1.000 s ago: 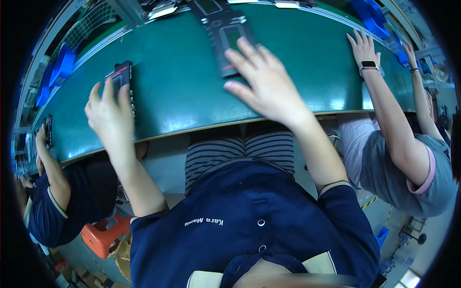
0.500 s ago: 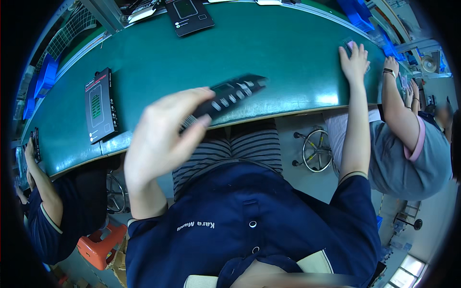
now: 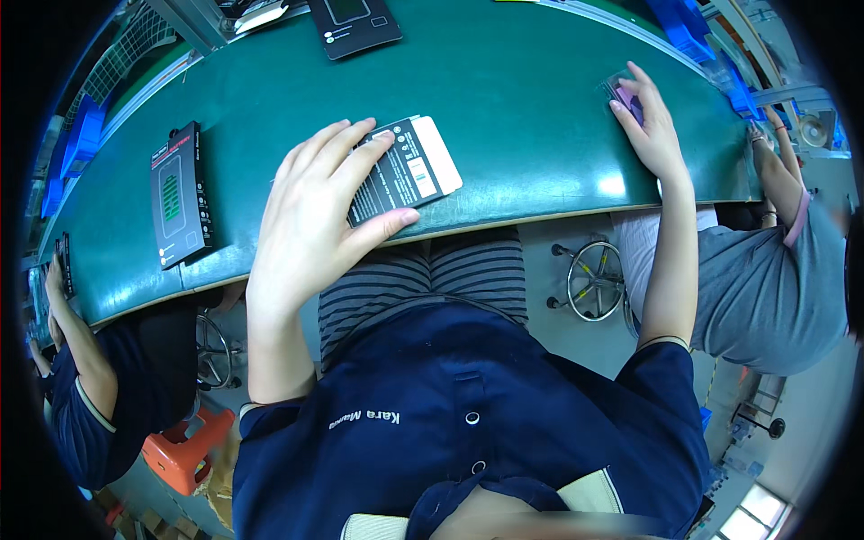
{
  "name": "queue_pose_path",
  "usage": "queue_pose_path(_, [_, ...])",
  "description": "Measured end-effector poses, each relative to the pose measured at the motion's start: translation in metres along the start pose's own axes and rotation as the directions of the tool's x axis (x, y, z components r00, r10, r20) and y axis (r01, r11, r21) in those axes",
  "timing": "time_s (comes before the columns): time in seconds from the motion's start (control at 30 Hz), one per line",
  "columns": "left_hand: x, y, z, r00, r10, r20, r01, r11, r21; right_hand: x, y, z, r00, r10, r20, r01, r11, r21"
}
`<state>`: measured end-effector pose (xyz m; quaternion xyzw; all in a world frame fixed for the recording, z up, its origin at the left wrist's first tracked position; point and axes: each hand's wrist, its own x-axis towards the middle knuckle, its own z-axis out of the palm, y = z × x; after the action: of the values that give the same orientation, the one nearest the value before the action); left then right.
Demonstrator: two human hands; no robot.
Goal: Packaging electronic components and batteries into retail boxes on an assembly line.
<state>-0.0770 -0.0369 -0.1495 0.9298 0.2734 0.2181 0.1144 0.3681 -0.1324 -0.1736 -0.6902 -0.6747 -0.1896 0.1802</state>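
Note:
My left hand (image 3: 310,202) is over a flat black cardboard box (image 3: 396,171) near the table's front edge, its fingers across the printed face and its thumb along the near side. At the box's right end a white flap (image 3: 438,153) stands out. Out to the right, my right hand (image 3: 652,130) pinches a small clear plastic piece with something purple in it (image 3: 627,101) between thumb and fingers. What the purple thing is, I cannot make out.
Another black box (image 3: 183,193) rests on the green table (image 3: 513,99) at the left, and one more black box (image 3: 354,25) lies at the far edge. Blue bins (image 3: 679,27) line the far right. Co-workers sit on both sides, a person's arm (image 3: 85,351) at the left.
The black box in my left hand has turned over, now showing its printed face and a white flap. My right hand has gone from lying flat to pinching the plastic piece, shifted slightly left.

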Motion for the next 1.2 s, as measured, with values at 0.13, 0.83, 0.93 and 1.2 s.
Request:
queue_pose_path(0.13, [0.003,-0.002,0.006,1.0,0.023,-0.007,-0.023,1.0,-0.004,0.006,-0.001,-0.003,0.968,0.083,0.238,-0.129,0.975,0.182])
queue_pose_path(0.83, [0.02,0.001,0.008,0.991,0.091,0.1,-0.074,0.984,-0.16,0.01,-0.166,-0.014,0.958,-0.249,0.143,0.025,0.566,0.824])
queue_pose_path(0.93, [0.027,0.007,0.019,0.965,0.261,0.007,-0.256,0.951,-0.172,0.013,-0.217,0.002,0.994,0.095,-0.061,-0.012,0.624,0.781])
queue_pose_path(1.2, [0.025,0.018,0.003,0.879,-0.077,-0.47,-0.198,0.838,-0.508,0.04,-0.243,-0.055,0.994,-0.002,0.108,-0.089,-0.58,0.81])
